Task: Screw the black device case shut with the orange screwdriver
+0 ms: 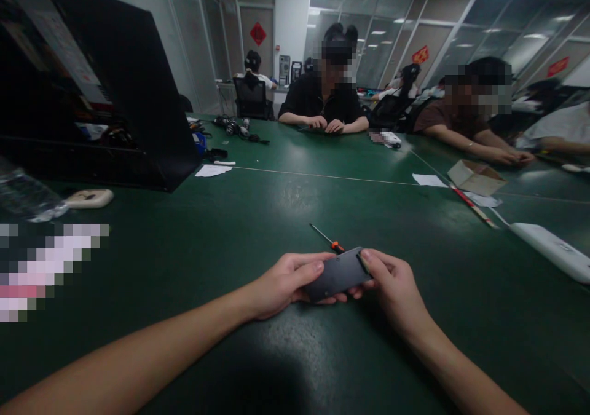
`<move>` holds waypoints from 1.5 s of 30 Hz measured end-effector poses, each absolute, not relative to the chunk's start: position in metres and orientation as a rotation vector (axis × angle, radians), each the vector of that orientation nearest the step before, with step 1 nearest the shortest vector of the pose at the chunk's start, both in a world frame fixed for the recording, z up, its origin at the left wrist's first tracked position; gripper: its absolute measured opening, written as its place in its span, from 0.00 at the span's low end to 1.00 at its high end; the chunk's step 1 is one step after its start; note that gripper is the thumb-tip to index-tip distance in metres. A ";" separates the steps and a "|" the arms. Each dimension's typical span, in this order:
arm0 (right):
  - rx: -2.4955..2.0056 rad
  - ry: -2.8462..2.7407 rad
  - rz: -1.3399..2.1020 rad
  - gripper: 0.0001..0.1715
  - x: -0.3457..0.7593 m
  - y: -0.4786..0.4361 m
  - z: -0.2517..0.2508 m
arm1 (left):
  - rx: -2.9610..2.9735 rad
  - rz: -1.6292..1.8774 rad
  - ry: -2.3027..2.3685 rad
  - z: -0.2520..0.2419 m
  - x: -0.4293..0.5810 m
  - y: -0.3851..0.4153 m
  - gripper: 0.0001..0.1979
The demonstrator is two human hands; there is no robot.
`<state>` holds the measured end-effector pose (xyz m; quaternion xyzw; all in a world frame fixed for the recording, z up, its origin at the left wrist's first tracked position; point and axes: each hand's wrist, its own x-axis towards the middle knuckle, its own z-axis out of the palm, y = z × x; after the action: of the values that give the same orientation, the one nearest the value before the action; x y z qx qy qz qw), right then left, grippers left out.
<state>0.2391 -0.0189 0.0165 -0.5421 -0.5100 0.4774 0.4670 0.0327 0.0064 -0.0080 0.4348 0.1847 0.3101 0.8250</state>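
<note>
Between my two hands, above the green table, is a flat dark grey rectangular case with small screw-like dots near its edges. My left hand grips its left end, thumb on top and fingers underneath. At the right end, my right hand pinches it, the thumb resting by a dark slot or small part on the upper face. Just behind the case lies a screwdriver with an orange and black handle, its thin shaft pointing away to the left. The underside of the case is hidden.
A large open black computer case stands at the left, beside a pale rounded device and clear plastic. Cables lie farther back. To the right are a small box and a white device. People sit opposite.
</note>
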 end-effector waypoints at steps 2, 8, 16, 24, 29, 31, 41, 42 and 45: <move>-1.339 -1.243 1.185 0.31 0.240 -0.019 0.016 | 0.901 0.655 0.390 -0.010 0.033 0.006 0.28; -1.290 -1.202 1.233 0.31 0.243 -0.014 0.009 | 0.852 0.604 0.357 -0.010 0.031 0.007 0.29; -1.317 -1.255 1.249 0.31 0.243 -0.016 0.016 | 0.905 0.556 0.304 -0.002 0.029 0.008 0.29; -1.360 -1.411 1.117 0.28 0.236 -0.025 0.017 | 0.902 0.482 0.294 -0.013 0.030 0.005 0.37; -1.356 -1.480 1.077 0.25 0.233 -0.029 0.017 | 0.994 0.437 0.328 -0.012 0.030 0.004 0.36; -1.360 -1.501 1.073 0.25 0.231 -0.030 0.017 | 1.037 0.406 0.301 -0.011 0.030 0.004 0.35; -1.401 -1.522 1.166 0.27 0.234 -0.031 0.017 | 1.080 0.350 0.224 -0.004 0.028 0.004 0.28; -1.404 -1.521 1.169 0.27 0.233 -0.031 0.017 | 1.076 0.345 0.225 -0.004 0.028 0.004 0.28; -1.421 -1.511 1.164 0.28 0.231 -0.033 0.020 | 1.078 0.372 0.297 -0.001 0.031 0.000 0.26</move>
<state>0.2306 -0.0327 0.0202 -0.5543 -0.5897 0.4542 0.3725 0.0306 0.0004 -0.0008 0.5084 0.1403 0.1753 0.8314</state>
